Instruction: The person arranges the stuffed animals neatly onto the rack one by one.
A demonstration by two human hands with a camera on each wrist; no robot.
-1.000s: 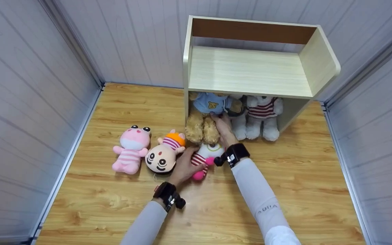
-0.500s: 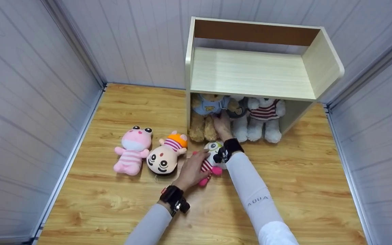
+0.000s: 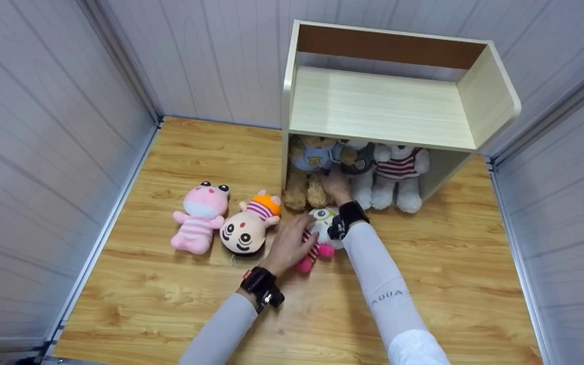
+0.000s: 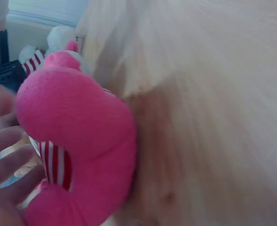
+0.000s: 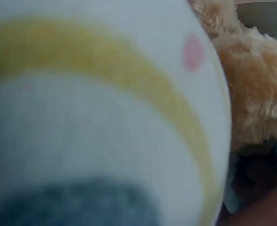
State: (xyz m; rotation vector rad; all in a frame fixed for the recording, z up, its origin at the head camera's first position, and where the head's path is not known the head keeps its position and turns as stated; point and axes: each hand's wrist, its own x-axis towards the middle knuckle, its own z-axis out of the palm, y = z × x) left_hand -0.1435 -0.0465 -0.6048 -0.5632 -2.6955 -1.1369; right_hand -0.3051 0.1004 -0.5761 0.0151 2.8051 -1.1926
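My left hand [image 3: 292, 243] grips a plush doll [image 3: 322, 225] with a white head, big eye and red-striped body, lying on the floor before the shelf. Its pink limbs [image 4: 77, 108] fill the left wrist view, where the fingers [image 4: 16, 169] reach its stripes. In the lower compartment, my right hand [image 3: 336, 185] is at the side of a brown teddy bear [image 3: 317, 158] in a blue shirt; its fingertips are lost in shadow. The doll's white face [image 5: 105, 127] blocks most of the right wrist view, with brown fur [image 5: 256, 84] beyond.
The pale wooden shelf [image 3: 380, 109] also holds a plush in a dark top [image 3: 360, 167] and a white bear [image 3: 398, 172] in red stripes. Left on the floor lie a pink frog plush [image 3: 199, 218] and a round-faced doll [image 3: 244, 233]. Walls enclose three sides.
The brown bear sits farther back in the compartment, showing more of its chin. With my left hand on it, the striped doll has shifted slightly right and turned, so its eye shows.
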